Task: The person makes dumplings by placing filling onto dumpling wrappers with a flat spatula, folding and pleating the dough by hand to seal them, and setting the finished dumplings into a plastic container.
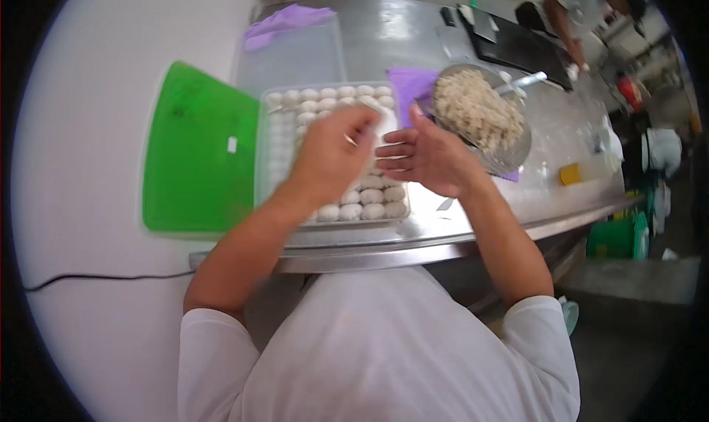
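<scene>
My left hand (pixel 334 152) is over a clear plastic tray (pixel 260 193), its fingers curled in; whatever they may hold is hidden. My right hand (pixel 436 154) is just to the right, palm facing the left hand, fingers stretched out and holding nothing. Below them, rows of white, floury-looking balls (pixel 372 196) fill much of the tray. A white patch (pixel 385 123) shows behind my left fingers; I cannot make out what it is. A round bowl (pixel 526 150) beyond my right hand holds a pale, crumbly mixture (pixel 473 108) and a white-handled utensil (pixel 528 82).
A green board (pixel 199 156) leans by the wall at left. Purple cloths (pixel 288 23) lie at the back and under the bowl. A yellow-capped bottle (pixel 583 172) lies at right. Another person (pixel 580 15) stands at far right near a black board (pixel 517 52).
</scene>
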The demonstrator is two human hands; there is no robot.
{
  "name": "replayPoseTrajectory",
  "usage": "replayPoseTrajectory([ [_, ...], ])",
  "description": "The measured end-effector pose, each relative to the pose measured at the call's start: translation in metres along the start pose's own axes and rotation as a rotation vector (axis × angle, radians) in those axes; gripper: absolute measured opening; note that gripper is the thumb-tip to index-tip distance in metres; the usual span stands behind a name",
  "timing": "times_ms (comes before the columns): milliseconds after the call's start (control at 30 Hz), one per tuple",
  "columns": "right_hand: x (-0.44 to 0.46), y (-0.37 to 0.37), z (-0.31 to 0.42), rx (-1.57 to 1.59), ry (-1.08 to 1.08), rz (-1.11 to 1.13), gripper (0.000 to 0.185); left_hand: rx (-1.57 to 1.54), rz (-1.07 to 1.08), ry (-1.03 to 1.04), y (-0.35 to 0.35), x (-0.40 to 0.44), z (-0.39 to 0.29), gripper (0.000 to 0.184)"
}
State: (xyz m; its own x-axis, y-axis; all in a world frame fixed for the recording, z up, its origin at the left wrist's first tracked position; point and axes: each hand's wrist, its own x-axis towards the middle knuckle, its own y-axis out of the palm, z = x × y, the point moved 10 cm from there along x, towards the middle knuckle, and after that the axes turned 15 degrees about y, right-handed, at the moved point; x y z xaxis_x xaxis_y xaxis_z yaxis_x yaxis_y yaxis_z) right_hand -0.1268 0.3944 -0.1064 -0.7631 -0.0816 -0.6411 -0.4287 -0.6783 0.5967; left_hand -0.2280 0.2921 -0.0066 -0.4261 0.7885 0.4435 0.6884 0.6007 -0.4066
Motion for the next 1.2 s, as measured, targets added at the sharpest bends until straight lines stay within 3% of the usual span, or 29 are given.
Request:
replayPoseTrajectory([
  [33,-0.006,0.016,-0.004,0.140,0.016,0.232,0.055,-0.054,0.229,0.052,0.040,0.004,-0.017,0.020],
  [67,-0.013,-0.007,0.000,0.252,-0.140,0.031,0.048,-0.013,0.352,0.124,0.065,0.008,-0.034,0.020],
  [100,-0.027,-0.018,-0.002,0.277,-0.164,0.014,0.048,0.028,0.471,0.194,0.087,0.010,-0.048,0.020],
  [233,-0.076,-0.080,-0.005,0.284,-0.292,-0.067,0.034,0.148,0.423,0.336,0.122,0.078,-0.022,0.022],
  [300,-0.099,-0.116,-0.013,0.277,-0.312,-0.169,0.036,0.779,0.691,0.395,0.175,0.078,0.030,0.025],
  [400,-0.140,-0.158,-0.015,0.357,-0.406,-0.265,0.039,0.846,0.893,0.458,0.229,0.063,0.042,0.035],
  [467,-0.165,-0.182,-0.017,0.419,-0.460,-0.370,0.042,0.857,0.938,0.486,0.248,0.063,0.042,0.037],
  [633,-0.190,-0.216,-0.027,0.550,-0.518,-0.347,0.043,0.925,0.944,0.502,0.238,0.079,0.041,0.039],
  [700,-0.194,-0.219,-0.027,0.530,-0.519,-0.332,0.042,0.800,0.884,0.285,0.224,0.085,0.064,0.029],
  [733,-0.194,-0.219,-0.026,0.533,-0.518,-0.331,0.042,0.801,0.886,0.284,0.224,0.086,0.066,0.029],
  [800,-0.195,-0.220,-0.026,0.539,-0.535,-0.339,0.040,0.676,1.070,0.359,0.235,0.070,0.060,0.045],
  [933,-0.194,-0.221,-0.026,0.529,-0.533,-0.322,0.038,0.756,1.067,0.321,0.221,0.081,0.018,0.050],
  [1000,-0.194,-0.218,-0.024,0.508,-0.532,-0.318,0.038,0.740,0.852,0.300,0.206,0.101,0.011,0.053],
  [1100,-0.186,-0.220,-0.024,0.514,-0.494,-0.327,0.038,0.764,0.988,0.298,0.233,0.074,0.025,0.055],
  [1200,-0.188,-0.218,-0.024,0.491,-0.487,-0.346,0.038,0.707,0.984,0.319,0.227,0.075,0.022,0.051],
])
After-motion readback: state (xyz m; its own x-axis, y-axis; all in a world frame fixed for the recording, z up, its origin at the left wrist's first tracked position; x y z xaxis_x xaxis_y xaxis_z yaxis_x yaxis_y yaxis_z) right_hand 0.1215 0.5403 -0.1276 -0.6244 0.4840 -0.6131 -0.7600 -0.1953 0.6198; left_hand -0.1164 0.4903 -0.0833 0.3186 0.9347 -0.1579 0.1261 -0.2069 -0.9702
